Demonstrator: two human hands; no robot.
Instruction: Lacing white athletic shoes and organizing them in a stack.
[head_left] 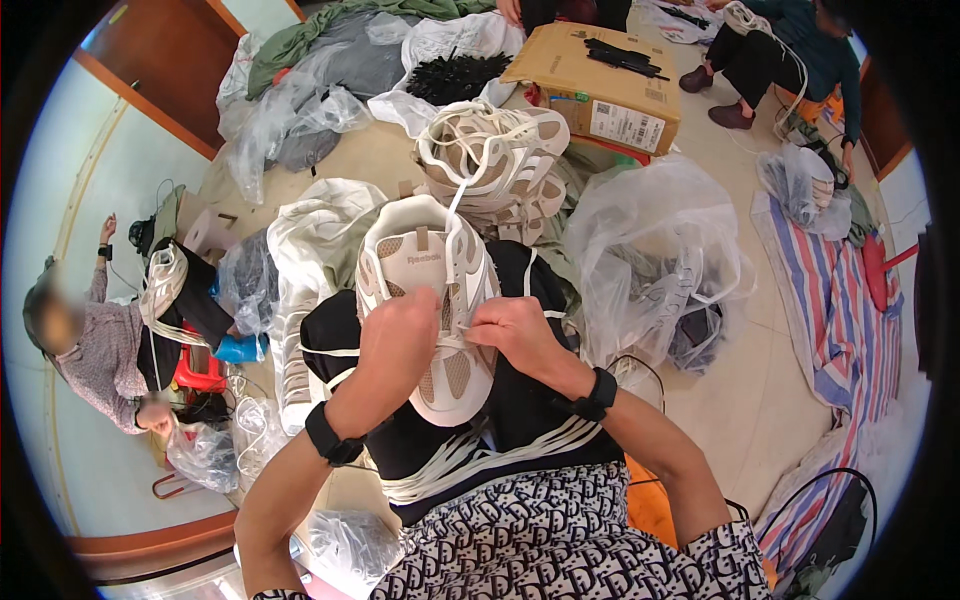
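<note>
A white and beige sneaker (425,262) lies on my lap, toe pointing away from me. My left hand (398,335) and my right hand (512,332) both pinch its white shoelace (452,340) over the eyelets at the middle of the shoe. A bundle of loose white laces (470,455) is draped across my black-clad thighs below the shoe. Beyond the toe sits a pile of similar sneakers (495,155) with laces threaded.
Clear plastic bags (650,250) of shoes lie to the right, more bags and white shoes (300,260) to the left. A cardboard box (600,85) stands behind. One person sits at the left (110,350), another at the back right (790,50). A striped sheet (840,320) covers the right floor.
</note>
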